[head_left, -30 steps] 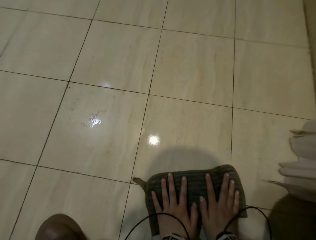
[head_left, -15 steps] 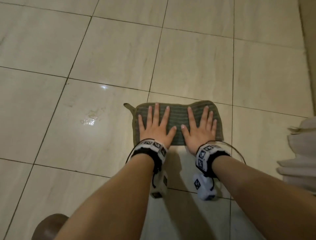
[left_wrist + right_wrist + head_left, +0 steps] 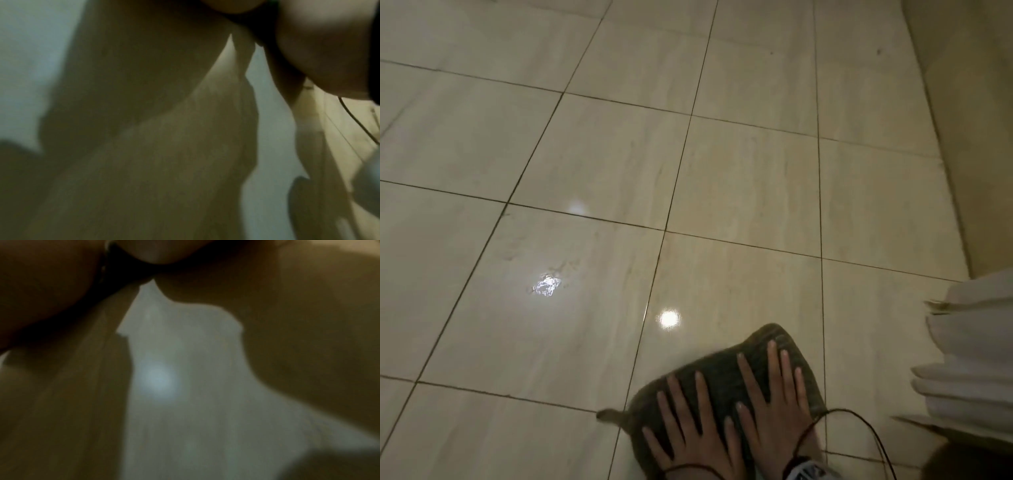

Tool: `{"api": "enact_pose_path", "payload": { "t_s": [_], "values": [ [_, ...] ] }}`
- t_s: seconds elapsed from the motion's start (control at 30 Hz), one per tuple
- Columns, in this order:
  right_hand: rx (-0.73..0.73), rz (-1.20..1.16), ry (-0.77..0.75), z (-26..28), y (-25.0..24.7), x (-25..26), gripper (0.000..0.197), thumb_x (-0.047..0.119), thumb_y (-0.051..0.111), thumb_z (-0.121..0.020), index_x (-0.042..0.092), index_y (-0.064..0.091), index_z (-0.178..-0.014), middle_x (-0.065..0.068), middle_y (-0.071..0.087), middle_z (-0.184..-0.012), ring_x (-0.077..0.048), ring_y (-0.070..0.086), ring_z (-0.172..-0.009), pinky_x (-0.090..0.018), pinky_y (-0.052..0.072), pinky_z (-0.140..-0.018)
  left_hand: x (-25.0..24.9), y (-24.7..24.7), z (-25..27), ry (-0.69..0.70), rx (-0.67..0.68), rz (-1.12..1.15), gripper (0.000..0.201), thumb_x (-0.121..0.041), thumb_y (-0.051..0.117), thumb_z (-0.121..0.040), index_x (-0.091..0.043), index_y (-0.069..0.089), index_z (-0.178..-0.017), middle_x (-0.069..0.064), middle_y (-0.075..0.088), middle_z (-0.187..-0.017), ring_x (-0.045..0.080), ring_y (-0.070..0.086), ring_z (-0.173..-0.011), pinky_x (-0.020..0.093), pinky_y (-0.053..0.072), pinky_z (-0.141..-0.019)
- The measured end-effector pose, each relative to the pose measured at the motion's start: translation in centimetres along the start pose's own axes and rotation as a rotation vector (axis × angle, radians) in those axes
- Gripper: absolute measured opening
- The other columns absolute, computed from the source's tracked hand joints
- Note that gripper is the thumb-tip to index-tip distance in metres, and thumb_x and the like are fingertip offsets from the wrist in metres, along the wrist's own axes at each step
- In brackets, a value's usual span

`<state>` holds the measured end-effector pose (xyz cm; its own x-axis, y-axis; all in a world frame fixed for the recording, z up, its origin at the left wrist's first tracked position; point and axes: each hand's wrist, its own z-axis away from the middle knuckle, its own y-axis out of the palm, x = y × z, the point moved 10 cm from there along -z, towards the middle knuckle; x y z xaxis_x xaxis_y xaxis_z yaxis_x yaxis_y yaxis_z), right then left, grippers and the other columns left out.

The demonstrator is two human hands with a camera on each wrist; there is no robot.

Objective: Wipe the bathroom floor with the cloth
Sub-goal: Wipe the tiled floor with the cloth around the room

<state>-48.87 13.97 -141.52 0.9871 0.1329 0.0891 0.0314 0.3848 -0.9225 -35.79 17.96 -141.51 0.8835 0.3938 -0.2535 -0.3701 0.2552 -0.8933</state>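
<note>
A dark green ribbed cloth [image 3: 726, 377] lies on the beige tiled floor [image 3: 739, 192] near the bottom of the head view, skewed with its right end farther away. My left hand [image 3: 688, 425] presses flat on its left half, fingers spread. Beside it my right hand [image 3: 774, 407] presses flat on the right half. A small loop [image 3: 607, 416] sticks out at the cloth's left corner. Both wrist views are dark and blurred, showing only skin and tile.
A small wet patch [image 3: 547, 285] glints on the tile to the left of the cloth. Folded white fabric [image 3: 972, 359] lies at the right edge. A wall base [image 3: 969, 137] runs along the right. A thin black cable [image 3: 866, 425] loops by my right wrist.
Both hands pulled the cloth back toward me from the far reach of half a second ago. It now sits skewed, right end forward.
</note>
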Motion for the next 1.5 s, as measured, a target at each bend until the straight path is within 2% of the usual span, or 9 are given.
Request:
{"api": "enact_pose_path", "payload": {
  "t_s": [0.27,0.43,0.57,0.87,1.0,1.17,1.27,1.4,1.5],
  "values": [
    [0.001,0.025,-0.069,0.8,0.0,-0.2,0.063,0.056,0.014,-0.097,0.030,0.031,-0.153,-0.020,0.026,-0.158,-0.036,0.023,-0.145,-0.048,0.012,-0.115,-0.4,0.5,0.8,-0.016,-0.060,0.069,0.070,-0.058,0.011,-0.092,-0.024,0.023,-0.151,0.015,0.013,-0.163,0.035,0.003,-0.149,0.072,0.006,-0.111],
    [-0.008,-0.011,-0.068,-2.0,-2.0,0.0,0.061,0.053,0.010,-0.099,0.034,0.018,-0.156,-0.019,0.016,-0.161,-0.035,0.022,-0.145,-0.051,0.017,-0.112,-0.8,-0.3,-1.9,0.051,0.012,0.036,0.079,-0.052,0.042,-0.076,-0.024,0.036,-0.149,0.017,0.029,-0.158,0.040,0.031,-0.142,0.068,0.014,-0.110],
    [-0.085,-0.048,0.048,-5.6,-3.7,-0.5,0.060,0.057,0.008,-0.099,0.038,0.002,-0.156,-0.014,0.000,-0.164,-0.032,0.011,-0.149,-0.048,0.008,-0.116,-1.5,-2.2,-7.7,0.145,0.021,-0.017,0.077,-0.056,0.041,-0.081,-0.027,0.034,-0.152,0.012,0.023,-0.161,0.034,0.028,-0.144,0.064,0.016,-0.112],
    [-0.122,-0.172,0.273,-9.5,-5.0,-1.4,0.068,0.064,-0.007,-0.085,0.045,-0.021,-0.149,-0.007,-0.035,-0.156,-0.028,-0.021,-0.148,-0.046,-0.015,-0.117,-5.1,-6.6,-15.9,0.456,0.036,-0.202,0.073,-0.063,0.017,-0.094,-0.042,-0.027,-0.148,-0.004,-0.039,-0.155,0.021,-0.030,-0.145,0.056,-0.017,-0.115],
    [-0.061,-0.179,0.256,-9.0,-4.4,-1.8,0.070,0.067,-0.011,-0.082,0.045,-0.023,-0.148,-0.007,-0.036,-0.156,-0.029,-0.020,-0.148,-0.045,-0.014,-0.117,-5.2,-6.5,-15.7,0.479,-0.036,-0.197,0.073,-0.063,0.023,-0.092,-0.040,-0.005,-0.155,0.000,-0.015,-0.164,0.025,-0.007,-0.151,0.058,-0.004,-0.117],
    [-0.079,-0.184,0.359,-3.3,-2.2,-2.1,0.066,0.060,0.007,-0.097,0.031,0.023,-0.154,-0.019,0.025,-0.158,-0.039,0.031,-0.138,-0.052,0.022,-0.110,-4.0,-3.9,-10.5,0.478,0.017,-0.255,0.078,-0.064,0.038,-0.086,-0.037,0.014,-0.156,0.002,0.006,-0.165,0.026,0.008,-0.150,0.058,0.004,-0.114],
    [-0.102,-0.180,0.308,1.9,0.5,-1.3,0.069,0.065,0.008,-0.092,0.036,0.016,-0.154,-0.014,0.017,-0.162,-0.040,0.029,-0.140,-0.050,0.015,-0.115,-1.4,-1.3,-4.6,0.484,0.020,-0.292,0.084,-0.069,0.048,-0.074,-0.032,0.038,-0.150,0.007,0.033,-0.158,0.025,0.005,-0.150,0.056,0.005,-0.113],
    [-0.068,-0.201,0.254,5.1,2.3,-0.8,0.075,0.071,0.008,-0.088,0.037,0.008,-0.155,-0.006,-0.002,-0.164,-0.026,-0.007,-0.150,-0.045,-0.003,-0.118,0.6,0.2,-0.7,0.553,-0.023,-0.320,0.081,-0.070,0.051,-0.070,-0.034,0.047,-0.143,0.006,0.029,-0.158,0.025,0.000,-0.152,0.054,0.000,-0.115],
    [-0.101,-0.208,0.309,5.5,1.9,-1.1,0.072,0.069,0.008,-0.089,0.040,0.010,-0.155,-0.008,0.004,-0.164,-0.030,0.005,-0.151,-0.047,0.003,-0.118,0.0,-0.3,-1.0,0.574,-0.051,-0.310,0.077,-0.067,0.047,-0.077,-0.033,0.043,-0.146,0.007,0.030,-0.159,0.025,0.001,-0.151,0.056,0.003,-0.114]
  ]
}}
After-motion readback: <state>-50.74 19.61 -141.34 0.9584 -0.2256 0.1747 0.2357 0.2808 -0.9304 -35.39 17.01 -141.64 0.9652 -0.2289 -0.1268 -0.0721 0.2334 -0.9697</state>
